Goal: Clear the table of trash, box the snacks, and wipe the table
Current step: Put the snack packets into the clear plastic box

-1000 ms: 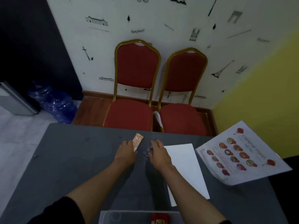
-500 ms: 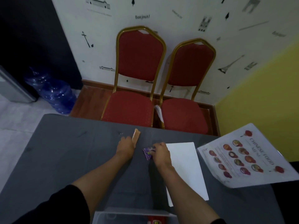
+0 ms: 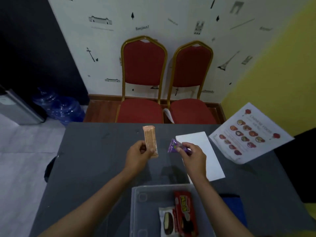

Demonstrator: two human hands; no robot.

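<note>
My left hand (image 3: 139, 155) grips a peach wafer pack (image 3: 150, 140), held upright above the grey table (image 3: 89, 161). To its right, my right hand (image 3: 194, 155) pinches a small purple snack packet (image 3: 175, 145) by its lower end. Both hands hover over the table's middle, just beyond a clear plastic box (image 3: 145, 207) at the near edge. Inside the box lie a red snack pack (image 3: 185, 212) and a white pack with a dark biscuit picture (image 3: 166, 221).
A white sheet (image 3: 205, 151) lies right of my right hand, and a printed food menu (image 3: 248, 134) overhangs the table's right corner. A blue item (image 3: 236, 207) sits right of the box. Two red chairs (image 3: 143, 79) stand behind the table. Blue water bottles (image 3: 63, 108) sit on the floor left.
Both hands have lifted off the table with their packets and drawn back toward me. The view has tilted down, so the clear box now shows its contents.
</note>
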